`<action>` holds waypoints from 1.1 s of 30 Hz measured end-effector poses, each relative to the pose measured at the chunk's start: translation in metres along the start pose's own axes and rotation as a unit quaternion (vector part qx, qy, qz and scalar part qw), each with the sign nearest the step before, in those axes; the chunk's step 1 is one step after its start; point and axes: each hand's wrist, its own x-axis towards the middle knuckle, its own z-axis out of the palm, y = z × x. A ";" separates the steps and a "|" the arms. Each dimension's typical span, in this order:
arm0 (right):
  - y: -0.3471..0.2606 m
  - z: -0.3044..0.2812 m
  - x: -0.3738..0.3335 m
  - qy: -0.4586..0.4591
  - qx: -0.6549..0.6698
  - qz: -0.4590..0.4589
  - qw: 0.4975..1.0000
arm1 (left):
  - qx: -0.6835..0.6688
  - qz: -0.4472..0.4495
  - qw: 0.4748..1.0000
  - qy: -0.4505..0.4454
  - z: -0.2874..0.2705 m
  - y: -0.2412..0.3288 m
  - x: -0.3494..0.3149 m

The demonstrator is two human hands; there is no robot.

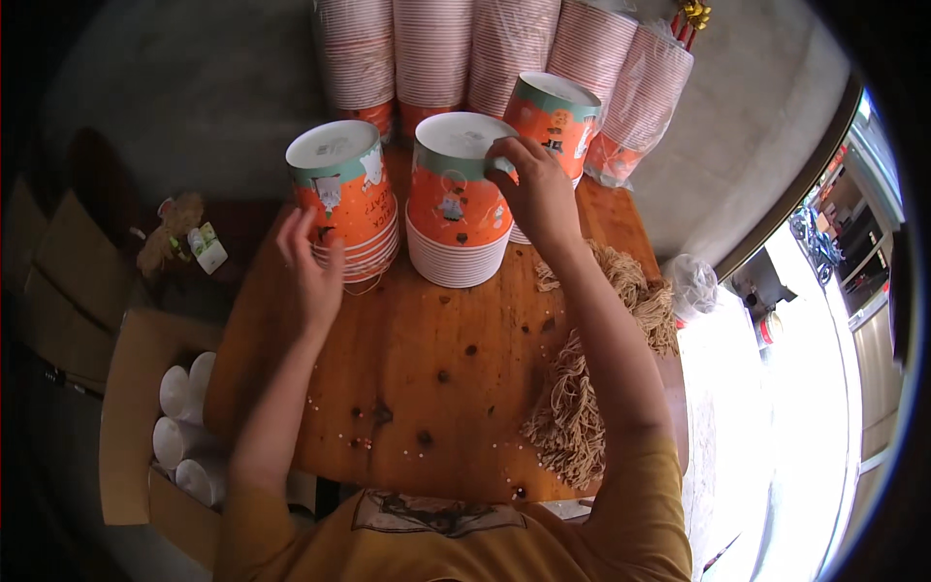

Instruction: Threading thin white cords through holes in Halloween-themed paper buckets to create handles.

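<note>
Three stacks of upturned orange paper buckets with green bands and white bases stand on the wooden table. My right hand (532, 182) is bent at the upper right edge of the middle bucket stack (457, 199), thumb at the side and fingers over the base rim. My left hand (313, 260) is open, its fingers apart, beside the near face of the left bucket stack (347, 209). A thin loop, perhaps string, hangs near that stack's lower rims. Partly behind my right hand is the third bucket stack (558, 114).
Tall plastic-wrapped bucket stacks (433, 53) line the wall. Bundles of tan string (567, 417) lie along the right side of the wooden table (388, 388). Small beads are scattered near its front. A cardboard box (126, 427) with white rolls or cups sits at the lower left.
</note>
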 end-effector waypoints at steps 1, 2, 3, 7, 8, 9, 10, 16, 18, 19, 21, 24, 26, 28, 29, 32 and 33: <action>-0.004 -0.004 0.004 -0.010 0.022 0.003 1.000 | -0.012 0.027 0.999 -0.020 0.000 0.006 -0.007; -0.007 -0.011 0.007 0.005 0.040 -0.002 0.999 | -0.024 0.054 0.997 -0.041 0.001 0.011 -0.014; -0.004 -0.019 0.008 0.019 0.049 -0.008 0.999 | -0.028 0.071 0.995 -0.056 0.004 0.023 -0.017; -0.001 -0.056 0.009 0.065 0.127 -0.008 0.990 | -0.107 0.047 0.987 -0.112 0.014 0.047 -0.017; 0.004 -0.064 0.008 0.071 0.151 -0.012 0.986 | -0.211 -0.035 0.968 -0.135 0.018 0.054 -0.013; -0.002 -0.072 0.003 0.086 0.184 -0.027 0.979 | -0.310 -0.120 0.930 -0.158 0.020 0.063 -0.007; -0.012 -0.085 -0.005 0.101 0.214 -0.042 0.971 | -0.359 -0.156 0.908 -0.147 0.021 0.081 0.005; -0.015 -0.108 -0.089 0.151 0.351 0.024 0.924 | -0.684 -0.223 0.677 -0.155 0.011 0.159 0.048; 0.004 -0.106 -0.123 0.146 0.312 0.108 0.932 | -0.688 -0.211 0.675 -0.160 0.001 0.168 0.045; 0.021 -0.107 -0.143 0.106 0.235 0.174 0.950 | -0.651 -0.205 0.713 -0.163 -0.006 0.175 0.042; 0.030 -0.104 -0.165 -0.112 0.003 0.102 0.988 | -0.531 -0.162 0.808 -0.197 -0.019 0.171 0.028; 0.064 -0.067 -0.210 -0.163 -0.087 -0.056 0.981 | -0.370 -0.123 0.856 -0.340 -0.049 0.178 0.006; 0.054 -0.063 -0.205 -0.210 -0.050 -0.032 0.976 | -0.213 0.007 0.911 -0.354 -0.060 0.181 -0.003; 0.056 -0.062 -0.201 -0.232 -0.019 -0.031 0.972 | -0.158 0.060 0.912 -0.374 -0.059 0.179 -0.012; 0.054 -0.065 -0.202 -0.219 -0.011 -0.025 0.975 | -0.137 0.082 0.910 -0.382 -0.056 0.178 -0.018; 0.037 -0.070 -0.196 -0.175 0.025 0.009 0.984 | -0.100 0.115 0.917 -0.369 -0.053 0.181 -0.025; 0.028 -0.073 -0.194 -0.144 0.045 0.044 0.988 | -0.092 0.128 0.916 -0.368 -0.052 0.181 -0.027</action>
